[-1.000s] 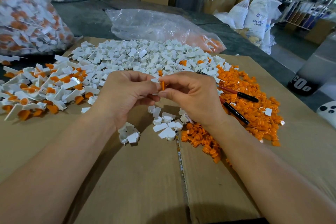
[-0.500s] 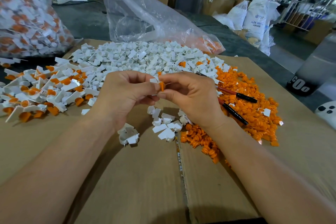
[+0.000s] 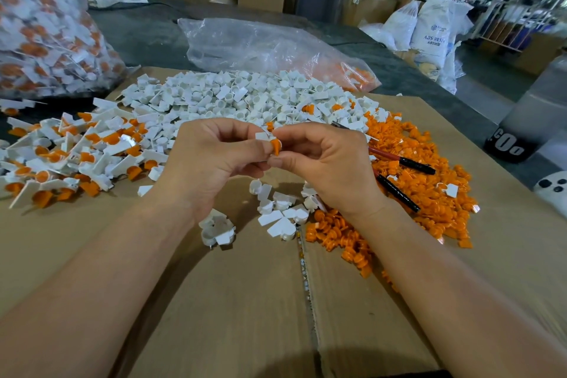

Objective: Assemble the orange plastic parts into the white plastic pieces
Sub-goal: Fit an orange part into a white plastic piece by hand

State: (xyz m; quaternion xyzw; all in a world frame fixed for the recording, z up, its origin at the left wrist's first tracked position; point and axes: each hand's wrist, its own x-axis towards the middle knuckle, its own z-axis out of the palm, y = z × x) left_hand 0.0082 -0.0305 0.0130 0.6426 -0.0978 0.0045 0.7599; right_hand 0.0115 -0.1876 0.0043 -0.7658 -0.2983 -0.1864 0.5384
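Bench (image 3: 147, 37): dark grey surface, extending to the far side of the view. Cardboard sheet (image 3: 233, 301): flattened brown carton lying on the bench, with a seam running toward the viewer; it carries all the loose stock. Large clear bag (image 3: 46, 34): far left on the bench, full of white-and-orange pieces. Slack clear bag (image 3: 264, 49): beyond the cardboard's far edge, mostly collapsed, with some orange showing through its right end. Heap of white pieces (image 3: 239, 98): far centre of the cardboard, broad and shallow, with a few orange strays on its right side. Heap of orange parts (image 3: 429, 175): right side of the cardboard, touching the white heap at its far-left corner. Heap of assembled pieces (image 3: 70, 156): left side of the cardboard, white bodies with orange inserts. Left hand (image 3: 208, 159) and right hand (image 3: 331, 169): raised together above the middle of the cardboard, forearms bare. Small cluster of white pieces (image 3: 282, 212): on the cardboard just below the hands, beside the near tip of the orange heap. Two pens (image 3: 402, 159): lying on the orange heap, near the right hand. White piece (image 3: 262, 136): pinched in the curled fingers of the left hand. Orange part (image 3: 276, 147): pinched in the curled fingers of the right hand, touching the white piece; how far it is seated cannot be told.
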